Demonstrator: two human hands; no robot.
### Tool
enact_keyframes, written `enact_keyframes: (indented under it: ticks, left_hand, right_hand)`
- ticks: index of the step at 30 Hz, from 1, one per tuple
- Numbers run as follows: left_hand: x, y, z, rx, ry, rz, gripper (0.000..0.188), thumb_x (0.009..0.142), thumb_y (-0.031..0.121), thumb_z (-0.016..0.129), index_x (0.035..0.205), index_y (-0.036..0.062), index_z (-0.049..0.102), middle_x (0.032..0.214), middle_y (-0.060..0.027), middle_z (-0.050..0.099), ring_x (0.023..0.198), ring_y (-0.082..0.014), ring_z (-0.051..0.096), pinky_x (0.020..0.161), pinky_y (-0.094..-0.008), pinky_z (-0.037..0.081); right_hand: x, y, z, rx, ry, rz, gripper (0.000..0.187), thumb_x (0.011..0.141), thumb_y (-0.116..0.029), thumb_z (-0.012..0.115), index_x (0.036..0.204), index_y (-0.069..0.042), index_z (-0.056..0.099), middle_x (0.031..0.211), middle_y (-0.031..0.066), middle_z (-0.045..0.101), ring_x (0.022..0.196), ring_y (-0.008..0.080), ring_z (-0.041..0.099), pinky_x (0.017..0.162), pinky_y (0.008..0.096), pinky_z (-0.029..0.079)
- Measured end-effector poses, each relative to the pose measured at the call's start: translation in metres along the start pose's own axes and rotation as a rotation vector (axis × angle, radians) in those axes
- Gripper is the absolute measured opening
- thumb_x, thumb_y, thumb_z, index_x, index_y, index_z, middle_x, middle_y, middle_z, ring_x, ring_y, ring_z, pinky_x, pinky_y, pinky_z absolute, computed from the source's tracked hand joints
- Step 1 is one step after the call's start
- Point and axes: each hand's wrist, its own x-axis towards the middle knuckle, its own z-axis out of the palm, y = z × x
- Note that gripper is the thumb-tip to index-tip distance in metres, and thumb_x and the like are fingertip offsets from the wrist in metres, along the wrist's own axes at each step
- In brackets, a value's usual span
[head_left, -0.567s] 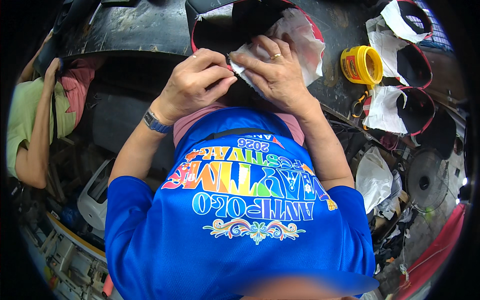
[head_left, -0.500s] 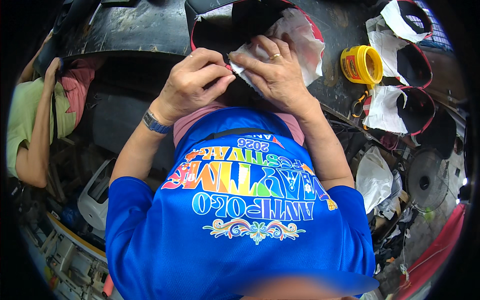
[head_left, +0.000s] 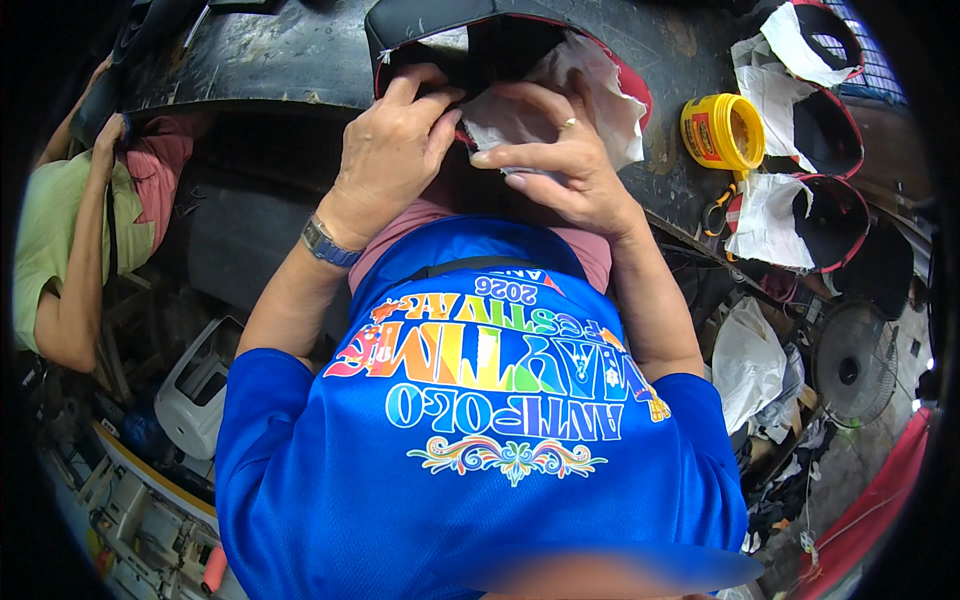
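Note:
A black, hollow, curved piece (head_left: pixel 455 22) with red edging lies at the table's front edge, its opening towards me. Loose white lining cloth (head_left: pixel 610 95) hangs from the right side of that opening. My left hand (head_left: pixel 392 140) is closed at the left front rim, fingers bent and thumb pressed against the edge. Around the cloth's front edge my right hand (head_left: pixel 572 165) is curled, index finger and thumb low at the rim, the other fingers up against the cloth. What lies right under the fingertips is partly hidden.
On the dark table (head_left: pixel 270 60) an open yellow jar (head_left: pixel 722 132) stands to the right, with orange-handled scissors (head_left: pixel 716 213) below it. Several similar black pieces with white cloth (head_left: pixel 770 220) lie farther right. Another person (head_left: pixel 75 230) sits at the left; a fan (head_left: pixel 855 360) stands at lower right.
My left hand has moved up and inward at the rim. My right hand has drawn its fingers back into a curl from lying flatter on the cloth. The black piece has tilted slightly.

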Motion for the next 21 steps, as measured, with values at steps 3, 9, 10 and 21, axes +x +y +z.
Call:
enact_keyframes:
  ticks: [3,9,10,21]
  left_hand:
    - [0.001,-0.001,0.001,-0.02,-0.034,-0.057,0.019,0.094,0.014,0.068,0.109,0.0066,0.077,0.117,-0.0113,0.068,0.095,-0.0286,0.071,0.08,-0.0365,0.057]
    - [0.006,0.001,0.0,-0.061,-0.079,-0.149,0.018,0.093,0.018,0.068,0.103,0.0067,0.078,0.112,-0.0079,0.069,0.087,-0.0275,0.071,0.08,-0.0386,0.056]
    - [0.007,0.003,0.001,-0.047,-0.095,-0.159,0.018,0.092,0.019,0.069,0.102,0.0068,0.078,0.111,-0.0077,0.069,0.085,-0.0273,0.071,0.079,-0.0386,0.056]
    - [0.015,-0.003,0.0,0.014,-0.161,-0.148,0.017,0.089,0.02,0.069,0.095,0.0045,0.074,0.104,-0.0102,0.068,0.084,-0.033,0.07,0.079,-0.0424,0.055]
  right_hand:
    - [-0.005,0.0,-0.003,0.265,0.13,0.061,0.037,0.084,-0.016,0.071,0.12,-0.012,0.077,0.137,0.0179,0.057,0.127,0.031,0.054,0.111,0.0417,0.041]
    - [-0.003,0.0,0.007,0.084,0.288,0.135,0.037,0.089,-0.014,0.071,0.125,-0.005,0.071,0.126,0.0158,0.058,0.124,0.0302,0.056,0.107,0.0392,0.044]
    - [-0.002,0.0,0.009,0.021,0.3,0.146,0.036,0.09,-0.013,0.071,0.124,-0.003,0.071,0.128,0.016,0.059,0.126,0.0308,0.055,0.109,0.0398,0.043]
    - [0.002,-0.001,0.03,-0.495,0.228,0.177,0.04,0.084,-0.028,0.08,0.118,-0.008,0.071,0.131,0.0175,0.056,0.123,0.0384,0.054,0.102,0.0466,0.049]
